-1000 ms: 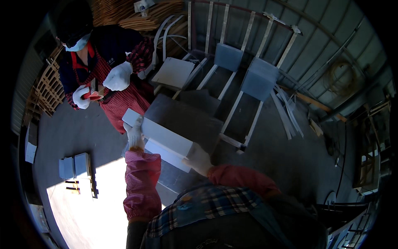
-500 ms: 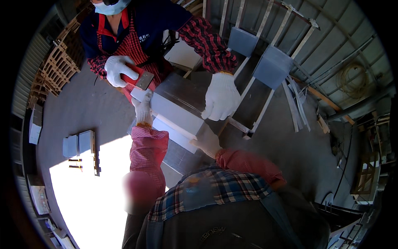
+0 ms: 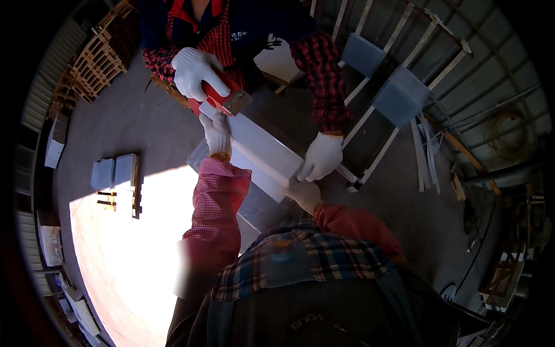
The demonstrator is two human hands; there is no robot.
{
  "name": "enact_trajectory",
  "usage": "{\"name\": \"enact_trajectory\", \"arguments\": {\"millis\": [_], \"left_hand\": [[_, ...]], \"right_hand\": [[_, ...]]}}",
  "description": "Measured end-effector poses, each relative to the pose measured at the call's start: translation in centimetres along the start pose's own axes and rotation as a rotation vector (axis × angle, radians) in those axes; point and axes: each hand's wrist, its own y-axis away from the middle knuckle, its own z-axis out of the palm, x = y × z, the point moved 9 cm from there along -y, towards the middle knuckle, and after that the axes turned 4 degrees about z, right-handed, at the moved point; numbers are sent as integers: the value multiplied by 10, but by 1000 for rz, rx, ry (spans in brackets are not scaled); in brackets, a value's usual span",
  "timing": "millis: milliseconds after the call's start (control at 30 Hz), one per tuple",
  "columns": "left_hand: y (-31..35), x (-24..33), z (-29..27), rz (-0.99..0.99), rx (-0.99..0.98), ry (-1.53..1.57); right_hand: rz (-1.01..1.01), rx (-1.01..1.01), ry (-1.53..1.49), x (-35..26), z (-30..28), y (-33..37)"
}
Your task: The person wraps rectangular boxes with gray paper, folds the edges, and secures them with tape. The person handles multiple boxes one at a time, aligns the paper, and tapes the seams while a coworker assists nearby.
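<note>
A light grey, box-shaped bundle of slabs (image 3: 267, 147) lies slantwise in front of me, its long pale side towards me. At its left end my gloved left hand (image 3: 217, 136) is closed round the edge. My gloved right hand (image 3: 304, 195) grips the near right corner, its fingertips partly hidden. A co-worker stands opposite. One gloved hand (image 3: 198, 72) of theirs holds a red hand tool (image 3: 229, 99) with a flat metal end, right above the bundle's left end. Their other gloved hand (image 3: 321, 157) touches the right end, close to my right hand.
Beneath the bundle a grey slab surface (image 3: 260, 202) shows. Two grey slabs (image 3: 400, 96) rest on a metal rack at the right. Wooden pallets (image 3: 98, 55) are piled far left. A low slab stack (image 3: 115, 172) stands on the floor beside a sunlit patch. Pale strips (image 3: 425, 153) lean right.
The view has shifted, so most things sit further right. The co-worker's one hand has lowered onto the bundle's right end, near my right hand. Both my hands stay on the bundle.
</note>
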Motion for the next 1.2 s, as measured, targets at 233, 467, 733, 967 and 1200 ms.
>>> {"name": "enact_trajectory", "arguments": {"millis": [233,467,733,967,1200], "left_hand": [[-14,-16,9,59,32,80],[-9,-8,6,104,25,72],[-8,-7,10,122,23,28],[-20,-38,9,93,53,162],[9,-17,-1,82,133,-34]], "right_hand": [[40,213,-465,17,-9,5],[197,228,-700,-24,-55,13],[117,408,-852,-35,-72,9],[145,377,-724,-29,-68,4],[150,414,-710,-40,-81,9]]}}
